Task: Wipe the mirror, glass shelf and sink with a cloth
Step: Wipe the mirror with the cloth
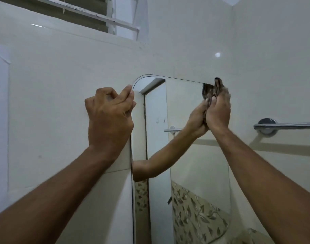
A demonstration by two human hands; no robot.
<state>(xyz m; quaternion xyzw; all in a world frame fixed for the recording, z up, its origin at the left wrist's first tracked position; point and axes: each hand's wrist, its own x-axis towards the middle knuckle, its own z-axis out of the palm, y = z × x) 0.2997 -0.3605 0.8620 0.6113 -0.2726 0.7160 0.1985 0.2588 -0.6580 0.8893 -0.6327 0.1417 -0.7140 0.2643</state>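
Dark crumpled cloth (214, 91) is being pressed by the right hand (218, 111) to the tall round-cornered wall mirror (185, 155) at its top right corner, its length running downward, while the left hand (109, 115) is pinching the top left edge.

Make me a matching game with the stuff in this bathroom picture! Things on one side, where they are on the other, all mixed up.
Things:
1. cloth
2. left hand
3. towel bar
4. window

Places:
A. high up on the wall, above the mirror
B. on the wall to the right of the mirror
C. at the mirror's top left edge
D. in the right hand, at the mirror's top right corner

Pairs: 1-D, 2-C, 3-B, 4-A
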